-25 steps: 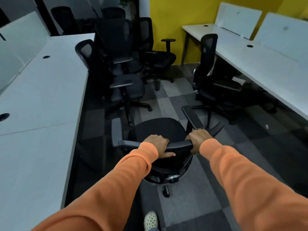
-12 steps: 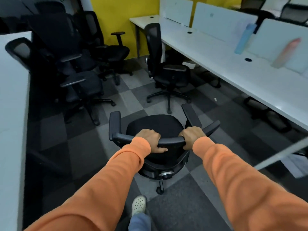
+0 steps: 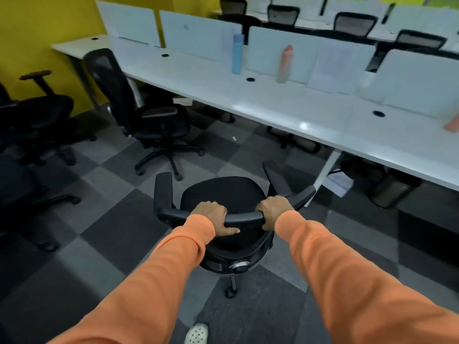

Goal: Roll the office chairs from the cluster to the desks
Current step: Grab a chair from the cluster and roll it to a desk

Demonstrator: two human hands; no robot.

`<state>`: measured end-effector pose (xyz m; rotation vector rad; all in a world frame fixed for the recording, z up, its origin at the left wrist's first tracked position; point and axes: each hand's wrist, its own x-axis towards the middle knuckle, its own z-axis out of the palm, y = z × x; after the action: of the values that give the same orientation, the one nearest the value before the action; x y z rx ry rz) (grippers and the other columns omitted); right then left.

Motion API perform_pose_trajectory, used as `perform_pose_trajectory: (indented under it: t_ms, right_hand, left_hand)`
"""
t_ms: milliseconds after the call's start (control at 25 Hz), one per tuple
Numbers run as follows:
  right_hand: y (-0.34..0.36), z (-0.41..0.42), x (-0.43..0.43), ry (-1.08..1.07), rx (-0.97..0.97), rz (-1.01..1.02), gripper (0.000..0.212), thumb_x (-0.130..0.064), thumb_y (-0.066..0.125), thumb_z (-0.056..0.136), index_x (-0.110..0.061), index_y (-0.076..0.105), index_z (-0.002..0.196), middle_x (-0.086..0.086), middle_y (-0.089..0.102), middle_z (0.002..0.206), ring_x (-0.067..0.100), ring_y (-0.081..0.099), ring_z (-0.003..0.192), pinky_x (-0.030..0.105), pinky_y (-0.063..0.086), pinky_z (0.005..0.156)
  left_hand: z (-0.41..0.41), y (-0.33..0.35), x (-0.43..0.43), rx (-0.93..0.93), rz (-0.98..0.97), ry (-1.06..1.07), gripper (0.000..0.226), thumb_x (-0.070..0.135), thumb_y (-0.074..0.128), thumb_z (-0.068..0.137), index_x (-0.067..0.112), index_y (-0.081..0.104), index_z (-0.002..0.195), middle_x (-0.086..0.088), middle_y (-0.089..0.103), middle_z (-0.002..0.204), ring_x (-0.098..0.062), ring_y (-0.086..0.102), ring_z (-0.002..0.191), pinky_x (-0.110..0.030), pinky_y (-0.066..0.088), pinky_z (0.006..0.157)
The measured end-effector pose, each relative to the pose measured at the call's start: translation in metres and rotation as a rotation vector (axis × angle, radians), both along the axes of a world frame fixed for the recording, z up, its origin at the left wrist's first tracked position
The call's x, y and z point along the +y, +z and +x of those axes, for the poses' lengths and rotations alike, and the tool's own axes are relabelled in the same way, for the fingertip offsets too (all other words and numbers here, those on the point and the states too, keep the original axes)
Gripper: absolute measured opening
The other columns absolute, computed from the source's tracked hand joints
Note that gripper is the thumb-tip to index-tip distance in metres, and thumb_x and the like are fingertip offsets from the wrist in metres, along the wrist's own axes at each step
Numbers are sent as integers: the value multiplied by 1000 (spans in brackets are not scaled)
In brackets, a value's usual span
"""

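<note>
**Fingers (image 3: 213, 207) curled round the top rail (image 3: 244, 217) of the office chair (image 3: 223, 194), both hands**

Left hand (image 3: 212, 214): fingers wrap over the rail from above. The thumb lies flat along the near face and points right. Grip is closed, not spread.

Right hand (image 3: 273, 209): clamps the same rail close to its right end. Fingers are curled over the far side and the thumb is tucked underneath. Orange sleeves (image 3: 159, 281) cover both arms to the wrists.

Office chair: straight ahead of me on the checkered grey carpet (image 3: 119, 194), with its back toward me and its seat facing away. The left armrest (image 3: 163, 188) and right armrest (image 3: 277, 178) both stick out forward. One caster (image 3: 229, 292) shows under the back. My white shoe (image 3: 196, 333) is just behind it.

Position relative to target: the long white surface (image 3: 248, 100) runs diagonally across the upper right. The chair is near it but not under it. The tip of the right armrest is close to a white desk leg (image 3: 327, 170).

On the surface, against the pale dividers (image 3: 198, 33):
- a blue bottle (image 3: 237, 53), upright
- a pinkish bottle (image 3: 285, 63), upright, to the right of the blue one and apart from it

Elsewhere:
- A second black chair (image 3: 149, 112) is at the left part of the surface, in front of the yellow wall (image 3: 49, 21).
- More black chairs (image 3: 34, 115) are grouped at the left edge of view.
- A dark bin (image 3: 390, 192) and a sheet of paper (image 3: 339, 182) are on the floor beneath the surface.
</note>
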<state>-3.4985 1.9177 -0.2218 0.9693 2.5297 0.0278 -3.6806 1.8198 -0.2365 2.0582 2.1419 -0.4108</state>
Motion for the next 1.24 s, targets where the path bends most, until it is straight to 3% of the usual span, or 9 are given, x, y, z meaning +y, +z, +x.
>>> perform_pose_trajectory:
  t_ms: [400,840,1240]
  right_hand:
    - [-1,88,-7,-453,-1,-14,15,-29,68,74,-30,59,86,-2,68,91,23,66,87,34,54,75]
    - [-5,180,-44,-869,55,-4,32,-35,70,77,-33,62,107,-4,69,101,20,65,97,34,52,81]
    - [-6,295,-34,-1043,46,27,48,-32,70,76,-47,59,121,-10,69,104,15,64,99,32,53,83]
  left_hand:
    - [66,5,79,-38,-41,-376,80,92,40,69,20,66,91,1,64,79,-21,59,72,-32,44,63]
    - [164,5,130,-48,-43,-770,87,98,35,63,20,67,87,1,66,78,-21,60,71,-32,45,61]
    - [292,11,156,-67,-36,-843,79,96,39,64,19,58,74,3,61,70,-20,59,68,-32,47,64]
